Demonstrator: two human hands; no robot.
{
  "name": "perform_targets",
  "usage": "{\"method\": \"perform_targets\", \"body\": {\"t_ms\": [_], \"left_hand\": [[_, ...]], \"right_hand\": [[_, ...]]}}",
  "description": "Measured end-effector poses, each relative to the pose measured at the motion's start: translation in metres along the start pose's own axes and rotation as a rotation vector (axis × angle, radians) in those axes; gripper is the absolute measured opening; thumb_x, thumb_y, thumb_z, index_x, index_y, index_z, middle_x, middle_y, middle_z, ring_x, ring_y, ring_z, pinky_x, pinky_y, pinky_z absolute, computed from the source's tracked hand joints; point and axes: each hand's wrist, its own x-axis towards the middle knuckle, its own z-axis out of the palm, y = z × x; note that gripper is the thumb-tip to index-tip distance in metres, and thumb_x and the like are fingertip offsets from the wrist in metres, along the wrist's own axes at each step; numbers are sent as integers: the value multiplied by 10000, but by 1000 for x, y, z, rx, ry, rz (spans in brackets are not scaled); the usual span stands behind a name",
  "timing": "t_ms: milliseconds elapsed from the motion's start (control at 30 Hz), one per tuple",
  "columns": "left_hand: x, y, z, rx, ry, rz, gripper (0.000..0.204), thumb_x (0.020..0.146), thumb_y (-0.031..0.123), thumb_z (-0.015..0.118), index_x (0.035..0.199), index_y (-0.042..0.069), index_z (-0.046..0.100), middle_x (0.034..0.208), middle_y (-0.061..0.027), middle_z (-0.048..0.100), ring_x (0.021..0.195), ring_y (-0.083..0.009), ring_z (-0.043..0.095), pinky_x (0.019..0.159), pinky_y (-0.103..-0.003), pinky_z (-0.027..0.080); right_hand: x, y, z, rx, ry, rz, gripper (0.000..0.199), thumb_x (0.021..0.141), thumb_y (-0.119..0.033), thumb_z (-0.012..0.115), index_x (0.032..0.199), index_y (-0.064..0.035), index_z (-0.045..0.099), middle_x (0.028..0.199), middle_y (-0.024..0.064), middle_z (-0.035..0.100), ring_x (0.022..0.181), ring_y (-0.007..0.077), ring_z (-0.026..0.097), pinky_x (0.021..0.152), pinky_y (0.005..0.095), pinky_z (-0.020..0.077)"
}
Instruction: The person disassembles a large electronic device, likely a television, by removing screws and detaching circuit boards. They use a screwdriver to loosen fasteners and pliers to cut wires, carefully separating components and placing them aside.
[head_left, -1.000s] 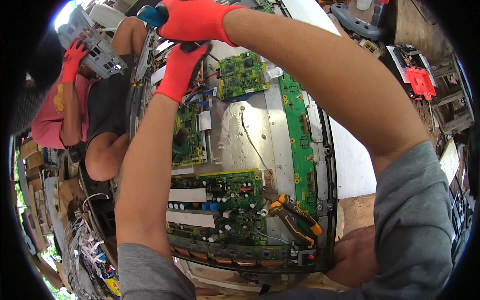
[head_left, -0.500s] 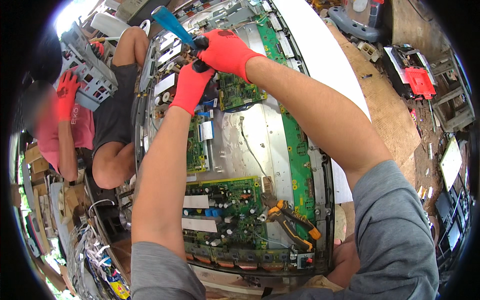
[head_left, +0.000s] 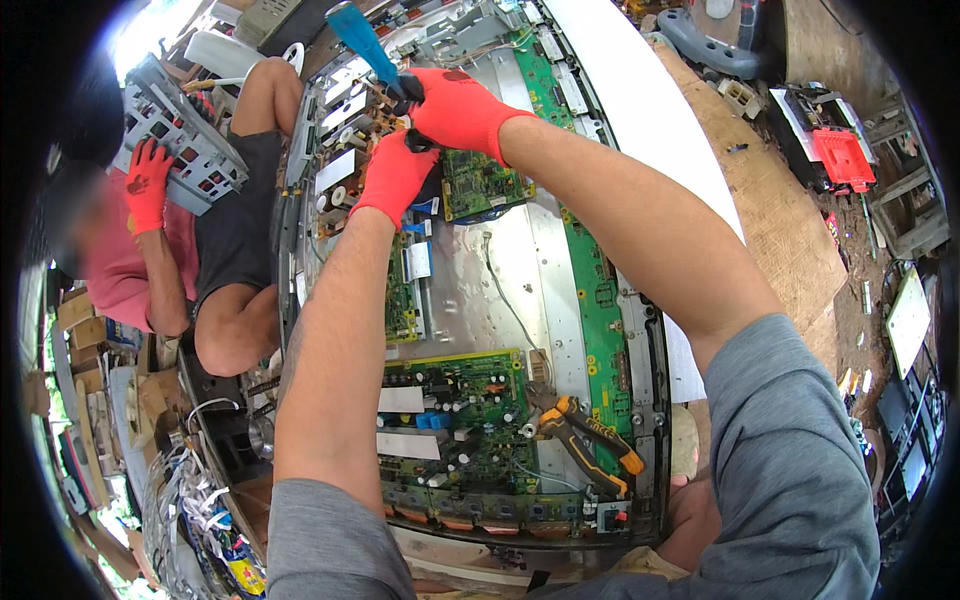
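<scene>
Blue-handled tool juts from curled right fingers gripping it, left fingers nearby, their hold unclear.

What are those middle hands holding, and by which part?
The right hand holds a blue-handled tool by its handle's lower end. Whether the left hand holds anything is hidden.

Far-left opening: washed-out white daylight.
Metal plate: scattered bright glints.
White panel: very bright, little surface detail; outer edge bowed by the lens.
Near circuit board: moderately lit, parts distinct.
Seated person's head, left: blurred.
Picture rim: black, rounded.
</scene>
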Motion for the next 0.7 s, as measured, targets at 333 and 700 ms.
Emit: {"method": "perform_targets", "body": {"t_ms": [333, 700], "left_hand": [[4, 20, 3, 515, -50, 210, 386, 926, 278, 639, 1187, -5, 608, 1166, -222, 655, 1106, -416, 617, 959, -472, 490], [42, 40, 20, 112, 47, 134, 264, 884, 262, 681, 1098, 108, 697, 1103, -170, 703, 1056, -365, 664, 880, -441, 528]], "right_hand": [[-9, 6, -67, 519, 386, -119, 224, 909, -154, 615, 1096, -41, 666, 927, 153, 711, 883, 292, 699, 801, 387, 537], [-115, 30, -83, 932, 159, 273, 255, 977, -107, 540, 1213, -24, 592, 950, 99, 675, 784, 169, 657, 703, 322, 560]]}}
